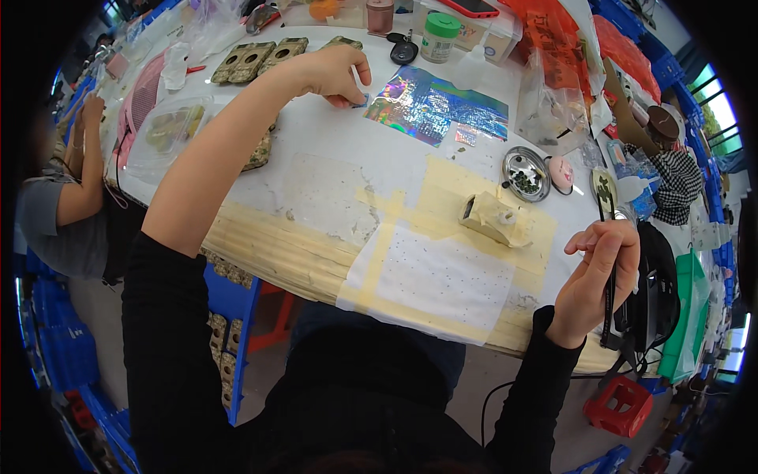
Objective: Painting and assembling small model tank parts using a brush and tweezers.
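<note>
My left hand (pixel 335 75) reaches across to the far left of the table, its thumb and fingertips closed on a small bluish piece (pixel 361 100) beside a shiny holographic foil sheet (pixel 430 103). At the right edge of the table, my right hand (pixel 598 272) holds black tweezers (pixel 609 288) upright, tips pointing away from me. Between the hands, a small cream-coloured block (pixel 493 220) with a whitish lump on top sits on yellow masking tape. Behind it is a round metal dish (pixel 527 174) with small dark bits. A small foil piece (pixel 466 136) lies by the sheet.
Camouflage-patterned cases (pixel 243 62) lie at the far left, near a clear plastic food box (pixel 170 134). A green-lidded jar (pixel 440 37) and plastic bags (pixel 553 103) stand at the back. White cloth (pixel 442 276) is taped to the near edge. Another person (pixel 67 197) sits left.
</note>
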### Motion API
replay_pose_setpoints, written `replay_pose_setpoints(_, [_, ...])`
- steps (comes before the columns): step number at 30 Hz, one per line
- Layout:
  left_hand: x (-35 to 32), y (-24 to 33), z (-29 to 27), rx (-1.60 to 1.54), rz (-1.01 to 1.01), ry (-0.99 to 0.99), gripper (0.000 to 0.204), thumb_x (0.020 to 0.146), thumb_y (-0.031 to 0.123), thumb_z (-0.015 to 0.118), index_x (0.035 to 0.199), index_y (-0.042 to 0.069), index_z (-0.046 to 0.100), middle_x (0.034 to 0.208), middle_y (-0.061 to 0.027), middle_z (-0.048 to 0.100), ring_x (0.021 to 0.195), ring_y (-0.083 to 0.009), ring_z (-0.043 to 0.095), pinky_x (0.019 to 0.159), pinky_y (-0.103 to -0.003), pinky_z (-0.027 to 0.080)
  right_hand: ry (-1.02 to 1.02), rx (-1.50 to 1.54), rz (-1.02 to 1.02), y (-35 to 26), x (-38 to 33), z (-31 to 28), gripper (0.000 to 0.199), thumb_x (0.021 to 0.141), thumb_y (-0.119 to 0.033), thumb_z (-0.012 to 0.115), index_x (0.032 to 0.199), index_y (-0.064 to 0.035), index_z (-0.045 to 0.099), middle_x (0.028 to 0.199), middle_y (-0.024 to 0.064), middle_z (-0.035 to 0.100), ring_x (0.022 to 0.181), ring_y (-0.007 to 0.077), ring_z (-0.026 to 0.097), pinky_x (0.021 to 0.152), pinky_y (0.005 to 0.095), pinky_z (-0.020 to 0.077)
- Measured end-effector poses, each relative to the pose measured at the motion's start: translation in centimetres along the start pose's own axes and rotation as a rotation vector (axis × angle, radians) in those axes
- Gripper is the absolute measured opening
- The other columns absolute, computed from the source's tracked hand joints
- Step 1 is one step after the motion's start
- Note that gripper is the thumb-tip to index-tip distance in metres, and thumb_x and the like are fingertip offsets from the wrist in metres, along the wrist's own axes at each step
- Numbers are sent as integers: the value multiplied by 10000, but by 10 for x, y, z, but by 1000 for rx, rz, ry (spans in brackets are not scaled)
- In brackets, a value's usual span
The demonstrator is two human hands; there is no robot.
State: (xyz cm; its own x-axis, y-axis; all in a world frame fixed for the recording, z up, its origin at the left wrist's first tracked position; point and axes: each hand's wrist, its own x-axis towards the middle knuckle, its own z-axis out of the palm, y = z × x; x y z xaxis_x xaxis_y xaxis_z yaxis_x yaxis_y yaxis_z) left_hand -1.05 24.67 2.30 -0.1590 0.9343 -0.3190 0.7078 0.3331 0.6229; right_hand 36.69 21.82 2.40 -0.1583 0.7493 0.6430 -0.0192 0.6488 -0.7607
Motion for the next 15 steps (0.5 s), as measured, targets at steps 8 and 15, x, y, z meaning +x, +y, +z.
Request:
replay_pose_setpoints(8, [9, -3, -1, 38, -3, -51, 238, 749, 61, 728, 959, -6, 639, 833, -75, 631, 681, -134, 643, 629, -248, 582, -2, -8, 4, 0, -3, 0, 234, 990, -168, 487, 858, 21, 526, 756, 49, 500, 589, 98, 523, 569, 223, 418])
replay_pose_setpoints(15, [4, -7, -2, 98, 7, 10, 274, 786, 118, 715, 1012, 1, 612, 836, -59, 603, 718, -132, 635, 649, -255, 570, -8, -1, 24, 0, -3, 0, 231, 987, -173, 495, 860, 18, 529, 770, 54, 508, 589, 105, 529, 579, 228, 425])
